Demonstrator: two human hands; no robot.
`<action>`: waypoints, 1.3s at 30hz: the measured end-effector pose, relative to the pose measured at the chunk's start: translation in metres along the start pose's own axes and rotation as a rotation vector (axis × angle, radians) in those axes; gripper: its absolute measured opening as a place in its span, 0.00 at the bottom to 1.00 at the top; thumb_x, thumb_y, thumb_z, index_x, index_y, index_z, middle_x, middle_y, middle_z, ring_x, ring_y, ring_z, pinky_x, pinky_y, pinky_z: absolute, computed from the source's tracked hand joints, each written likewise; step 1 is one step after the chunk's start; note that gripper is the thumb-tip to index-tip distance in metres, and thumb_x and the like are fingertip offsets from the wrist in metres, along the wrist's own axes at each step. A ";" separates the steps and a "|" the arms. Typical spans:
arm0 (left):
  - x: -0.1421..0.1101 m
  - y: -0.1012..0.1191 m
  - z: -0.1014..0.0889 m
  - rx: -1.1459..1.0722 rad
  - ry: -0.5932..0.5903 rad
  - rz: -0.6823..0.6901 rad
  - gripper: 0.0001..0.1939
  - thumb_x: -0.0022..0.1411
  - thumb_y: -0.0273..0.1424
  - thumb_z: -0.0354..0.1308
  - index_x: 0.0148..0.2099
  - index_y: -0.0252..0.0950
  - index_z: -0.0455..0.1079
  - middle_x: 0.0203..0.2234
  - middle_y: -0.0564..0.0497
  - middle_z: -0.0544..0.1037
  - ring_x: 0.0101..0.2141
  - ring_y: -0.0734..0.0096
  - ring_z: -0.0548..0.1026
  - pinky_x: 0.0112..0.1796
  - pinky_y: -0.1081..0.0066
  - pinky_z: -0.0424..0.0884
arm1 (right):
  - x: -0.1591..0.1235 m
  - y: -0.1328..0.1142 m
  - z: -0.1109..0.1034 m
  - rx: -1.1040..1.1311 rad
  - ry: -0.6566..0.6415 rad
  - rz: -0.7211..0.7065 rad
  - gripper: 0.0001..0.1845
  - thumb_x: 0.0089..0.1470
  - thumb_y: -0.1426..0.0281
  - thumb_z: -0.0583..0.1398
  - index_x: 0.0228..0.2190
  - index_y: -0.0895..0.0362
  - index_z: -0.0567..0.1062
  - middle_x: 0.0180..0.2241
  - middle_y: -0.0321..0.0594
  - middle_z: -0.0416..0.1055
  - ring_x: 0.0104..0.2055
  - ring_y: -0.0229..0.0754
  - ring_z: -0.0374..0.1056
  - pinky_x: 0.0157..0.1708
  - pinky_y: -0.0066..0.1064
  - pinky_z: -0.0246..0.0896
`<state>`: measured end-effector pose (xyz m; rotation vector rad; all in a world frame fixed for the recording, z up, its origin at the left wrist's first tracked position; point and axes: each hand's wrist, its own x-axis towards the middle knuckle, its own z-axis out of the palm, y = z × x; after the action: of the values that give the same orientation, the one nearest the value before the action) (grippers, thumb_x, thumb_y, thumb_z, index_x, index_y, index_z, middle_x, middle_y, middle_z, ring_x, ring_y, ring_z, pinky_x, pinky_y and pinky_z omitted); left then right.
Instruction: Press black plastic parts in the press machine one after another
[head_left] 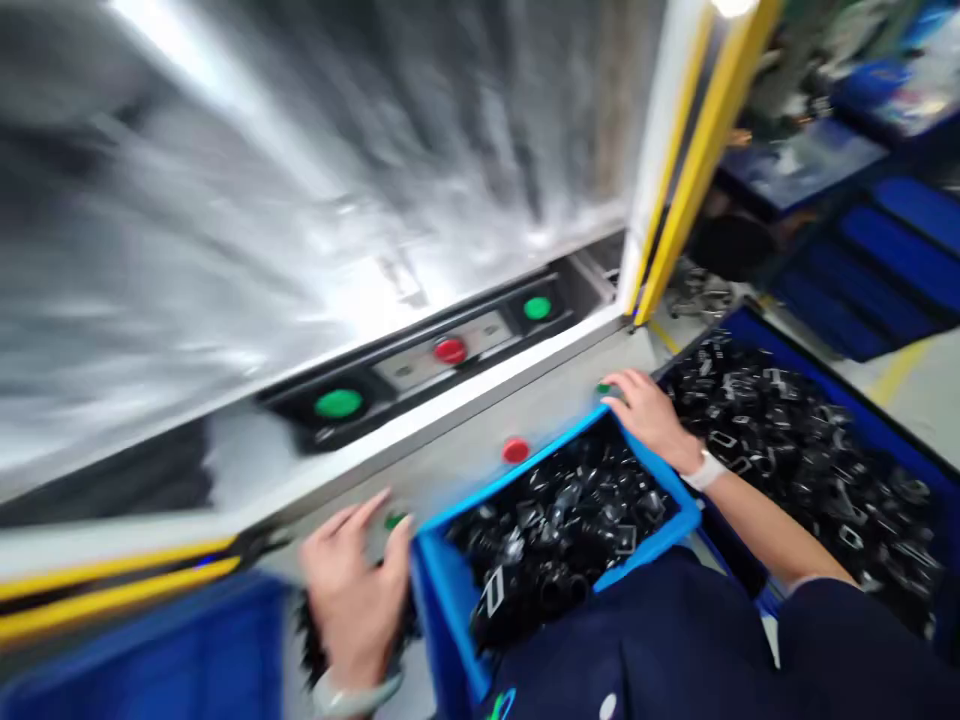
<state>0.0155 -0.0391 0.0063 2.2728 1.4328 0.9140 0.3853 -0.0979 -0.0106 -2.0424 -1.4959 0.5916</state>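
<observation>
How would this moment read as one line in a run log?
left hand: near lower left green button | right hand: near lower right green button | contact: unclear | blue bin: holds black parts

White glare on the silvery surface (375, 285) — motion blur widespread.

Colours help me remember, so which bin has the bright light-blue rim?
The bin between the left hand and right hand; the other bins look darker blue.

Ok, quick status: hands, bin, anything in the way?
Left hand open, at a green button. Right hand open, at another; contact unclear. Light blue bin between them, holding black parts. Red button beyond it, uncovered.
</observation>
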 end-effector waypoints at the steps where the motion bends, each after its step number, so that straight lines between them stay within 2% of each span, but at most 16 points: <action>1: -0.010 0.002 0.003 0.039 0.009 -0.049 0.14 0.72 0.39 0.59 0.55 0.41 0.74 0.48 0.43 0.77 0.53 0.50 0.74 0.56 0.45 0.71 | -0.007 -0.001 0.000 0.007 -0.020 -0.038 0.12 0.68 0.68 0.57 0.51 0.56 0.74 0.54 0.49 0.72 0.59 0.49 0.65 0.63 0.41 0.57; 5: -0.027 0.034 0.023 -0.106 -0.108 -0.084 0.09 0.73 0.32 0.57 0.51 0.42 0.76 0.46 0.47 0.79 0.49 0.57 0.77 0.53 0.55 0.74 | -0.042 -0.006 0.010 -0.095 -0.226 -0.152 0.13 0.72 0.64 0.53 0.47 0.53 0.77 0.48 0.42 0.77 0.50 0.44 0.73 0.52 0.35 0.65; 7: -0.029 0.055 0.032 -0.201 -0.212 -0.071 0.09 0.74 0.30 0.56 0.51 0.43 0.76 0.45 0.48 0.80 0.48 0.61 0.77 0.51 0.59 0.75 | -0.055 -0.007 0.022 -0.206 -0.335 -0.128 0.14 0.72 0.65 0.53 0.47 0.52 0.77 0.46 0.41 0.78 0.49 0.43 0.75 0.49 0.33 0.66; 9: -0.032 0.069 0.037 -0.232 -0.312 -0.066 0.09 0.74 0.29 0.55 0.50 0.42 0.76 0.44 0.48 0.81 0.46 0.62 0.78 0.49 0.60 0.75 | -0.059 -0.007 0.038 -0.287 -0.382 -0.077 0.14 0.72 0.65 0.53 0.46 0.53 0.77 0.45 0.43 0.79 0.47 0.44 0.76 0.45 0.33 0.66; 13: -0.038 0.073 0.038 -0.209 -0.413 -0.090 0.07 0.75 0.30 0.55 0.49 0.41 0.74 0.44 0.48 0.81 0.45 0.61 0.77 0.49 0.58 0.74 | -0.052 -0.003 0.066 -0.348 -0.399 0.004 0.15 0.71 0.62 0.55 0.42 0.57 0.78 0.42 0.49 0.78 0.43 0.48 0.77 0.37 0.33 0.64; 15: -0.040 0.071 0.037 -0.200 -0.464 -0.086 0.07 0.75 0.29 0.55 0.50 0.41 0.74 0.44 0.48 0.80 0.45 0.61 0.76 0.48 0.59 0.74 | -0.047 -0.002 0.072 -0.346 -0.412 0.028 0.13 0.69 0.61 0.58 0.40 0.56 0.78 0.40 0.47 0.78 0.43 0.48 0.77 0.35 0.32 0.61; 18: -0.043 0.073 0.039 -0.149 -0.576 -0.047 0.07 0.74 0.32 0.57 0.51 0.40 0.75 0.43 0.46 0.77 0.44 0.61 0.73 0.45 0.60 0.73 | -0.043 -0.002 0.071 -0.308 -0.424 0.048 0.11 0.67 0.60 0.60 0.41 0.52 0.78 0.38 0.41 0.78 0.40 0.44 0.76 0.31 0.30 0.58; 21: -0.047 0.082 0.048 -0.048 -0.720 0.021 0.12 0.71 0.39 0.62 0.53 0.42 0.75 0.46 0.45 0.74 0.44 0.58 0.73 0.43 0.59 0.72 | -0.040 -0.003 0.062 -0.255 -0.422 0.054 0.12 0.67 0.58 0.58 0.42 0.50 0.78 0.35 0.36 0.78 0.36 0.41 0.74 0.30 0.30 0.57; 24: -0.050 0.090 0.058 0.049 -0.852 0.066 0.18 0.64 0.41 0.69 0.53 0.41 0.74 0.51 0.44 0.73 0.46 0.55 0.75 0.46 0.56 0.72 | -0.038 -0.006 0.051 -0.098 -0.412 0.045 0.14 0.68 0.57 0.56 0.44 0.50 0.77 0.33 0.35 0.78 0.34 0.41 0.74 0.34 0.31 0.64; 26: -0.050 0.092 0.061 0.082 -0.894 0.063 0.16 0.65 0.36 0.69 0.52 0.39 0.73 0.52 0.44 0.74 0.47 0.55 0.76 0.49 0.55 0.72 | -0.038 -0.008 0.044 0.096 -0.414 0.076 0.16 0.67 0.55 0.56 0.44 0.52 0.77 0.33 0.37 0.78 0.33 0.41 0.76 0.37 0.33 0.69; 28: -0.048 0.091 0.060 0.068 -0.896 0.031 0.11 0.67 0.27 0.63 0.51 0.38 0.73 0.49 0.45 0.76 0.45 0.57 0.77 0.49 0.56 0.73 | -0.039 -0.009 0.037 0.271 -0.421 0.129 0.17 0.65 0.53 0.58 0.44 0.52 0.77 0.34 0.38 0.79 0.34 0.42 0.77 0.39 0.34 0.71; 30: -0.045 0.088 0.055 -0.001 -0.852 -0.032 0.15 0.66 0.20 0.57 0.52 0.39 0.73 0.45 0.47 0.77 0.43 0.59 0.77 0.48 0.58 0.73 | -0.041 -0.009 0.032 0.357 -0.424 0.166 0.19 0.63 0.51 0.60 0.45 0.52 0.77 0.35 0.39 0.80 0.36 0.43 0.79 0.41 0.35 0.73; 32: -0.041 0.082 0.048 -0.156 -0.757 -0.137 0.19 0.66 0.18 0.52 0.53 0.40 0.75 0.43 0.48 0.77 0.41 0.62 0.77 0.45 0.61 0.74 | -0.043 -0.008 0.027 0.410 -0.420 0.180 0.20 0.62 0.51 0.61 0.47 0.52 0.78 0.37 0.40 0.80 0.39 0.44 0.80 0.44 0.36 0.74; 35: -0.033 0.073 0.038 -0.601 -0.585 -0.389 0.17 0.67 0.22 0.52 0.52 0.39 0.78 0.44 0.47 0.78 0.35 0.68 0.78 0.38 0.66 0.75 | -0.043 -0.007 0.020 0.494 -0.421 0.199 0.22 0.61 0.50 0.64 0.47 0.52 0.78 0.38 0.42 0.81 0.40 0.45 0.80 0.44 0.37 0.76; 38: -0.025 0.064 0.033 -1.098 -0.449 -0.699 0.09 0.69 0.30 0.60 0.49 0.35 0.77 0.38 0.47 0.80 0.31 0.68 0.80 0.34 0.69 0.75 | -0.041 -0.010 0.013 0.555 -0.413 0.191 0.22 0.59 0.51 0.66 0.47 0.53 0.78 0.41 0.44 0.81 0.43 0.46 0.80 0.43 0.37 0.78; 39: -0.022 0.063 0.032 -1.227 -0.413 -0.784 0.09 0.67 0.32 0.64 0.48 0.35 0.77 0.36 0.48 0.80 0.31 0.68 0.81 0.33 0.69 0.75 | -0.041 -0.012 0.010 0.551 -0.414 0.167 0.22 0.59 0.51 0.66 0.48 0.52 0.78 0.43 0.44 0.81 0.46 0.46 0.79 0.44 0.38 0.79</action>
<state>0.0736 -0.0846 0.0090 0.8137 0.9562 0.6693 0.3581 -0.1321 -0.0088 -1.6743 -1.1879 1.3911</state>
